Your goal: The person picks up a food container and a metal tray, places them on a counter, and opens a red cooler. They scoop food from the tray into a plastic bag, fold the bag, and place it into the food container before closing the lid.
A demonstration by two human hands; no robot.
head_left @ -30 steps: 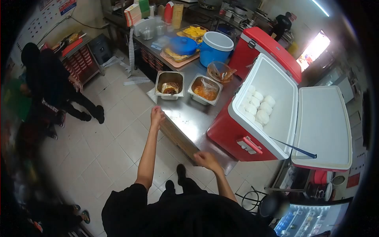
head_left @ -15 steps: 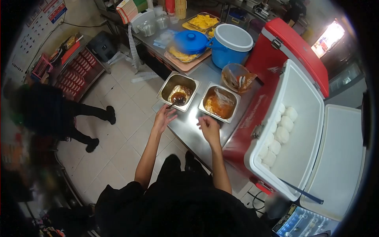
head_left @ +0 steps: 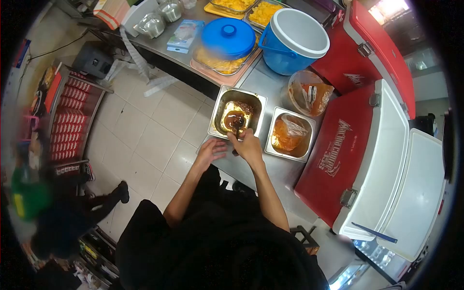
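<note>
R hand (head_left: pixel 248 146) is gripping ladle (head_left: pixel 238 124) by handle (best hold), prob. light, stiff, slick at dipped end; L hand (head_left: pixel 209 153) is hanging half-open, empty, beside R

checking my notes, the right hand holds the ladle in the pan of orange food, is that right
Not quite: the head view shows the ladle in the pan of dark sauce. The right hand does hold it.

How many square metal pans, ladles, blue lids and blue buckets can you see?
Square metal pans: 2
Ladle: 1
Blue lid: 1
Blue bucket: 1
Total: 5
</note>
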